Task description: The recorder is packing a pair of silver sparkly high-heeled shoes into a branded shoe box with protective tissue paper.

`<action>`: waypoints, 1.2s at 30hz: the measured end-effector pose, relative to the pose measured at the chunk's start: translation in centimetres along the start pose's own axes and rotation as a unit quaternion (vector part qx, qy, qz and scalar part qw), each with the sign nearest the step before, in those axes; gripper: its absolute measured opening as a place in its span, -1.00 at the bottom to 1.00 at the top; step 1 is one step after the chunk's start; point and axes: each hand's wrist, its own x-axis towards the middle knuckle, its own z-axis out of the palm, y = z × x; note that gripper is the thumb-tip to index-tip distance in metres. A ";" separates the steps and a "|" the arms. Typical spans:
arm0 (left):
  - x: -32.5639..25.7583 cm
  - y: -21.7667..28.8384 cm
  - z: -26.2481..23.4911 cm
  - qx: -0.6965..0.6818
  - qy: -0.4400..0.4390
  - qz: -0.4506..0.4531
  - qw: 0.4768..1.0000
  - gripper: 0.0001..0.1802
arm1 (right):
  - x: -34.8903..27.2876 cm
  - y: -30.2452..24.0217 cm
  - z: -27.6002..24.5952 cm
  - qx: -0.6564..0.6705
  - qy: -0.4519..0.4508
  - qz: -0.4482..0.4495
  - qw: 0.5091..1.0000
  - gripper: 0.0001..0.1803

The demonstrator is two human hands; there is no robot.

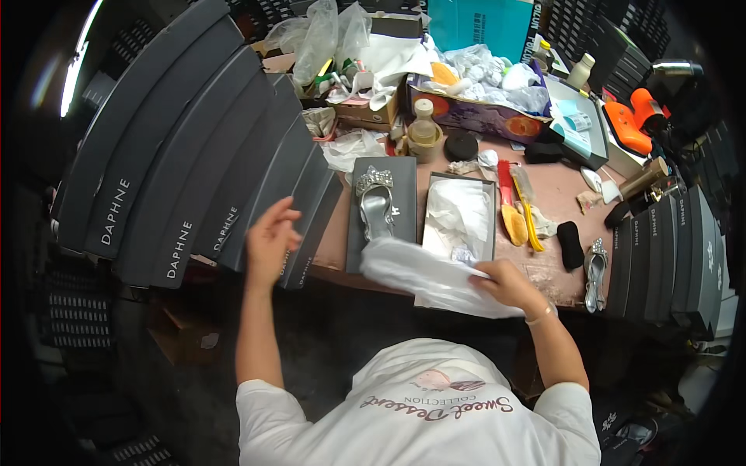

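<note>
My right hand (509,287) is closed on a white, thin, slightly see-through wrapping sheet (439,278), blurred by motion; I cannot tell whether it is paper or plastic. The sheet hangs over the table's front edge, covering the near ends of two things behind it. One is a dark grey box lid (404,171) with a silver, jewelled-bow shoe (376,203) on it. Beside it stands an open shoebox (491,233) with crumpled white paper (458,217) inside. My left hand (272,237) is raised, empty, its fingers apart, in front of the stacked shoeboxes on the left.
Dark grey shoeboxes (210,140) lean in a large row at left, more (660,256) at right. A second silver shoe (597,276), black brush (570,245), yellow-handled brush (533,225) and bottle (423,128) are on the pink table. Behind stands a purple carton (482,116) of plastic wrap.
</note>
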 end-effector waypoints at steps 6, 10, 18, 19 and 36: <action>7.3 -10.9 12.4 -0.247 0.100 -0.089 0.960 -0.20 | -1.9 -2.4 -1.5 0.149 0.194 0.051 0.968 -0.78; 8.3 -12.3 11.0 -0.325 0.003 -0.124 0.938 -0.24 | -1.2 -5.0 -3.1 0.153 0.182 0.053 0.970 -0.80; -8.8 -0.9 8.6 -0.364 -0.163 0.015 0.917 0.00 | 3.0 -5.9 -1.7 -0.101 0.189 -0.045 0.976 -0.83; -10.0 -2.4 8.5 -0.333 -0.196 0.012 0.922 0.03 | 3.6 -6.3 0.4 -0.120 0.161 -0.056 0.978 -0.83; -11.5 -8.1 18.9 -0.387 -0.203 -0.177 0.882 -0.39 | -4.3 -8.4 5.7 0.133 0.057 -0.029 0.989 -0.71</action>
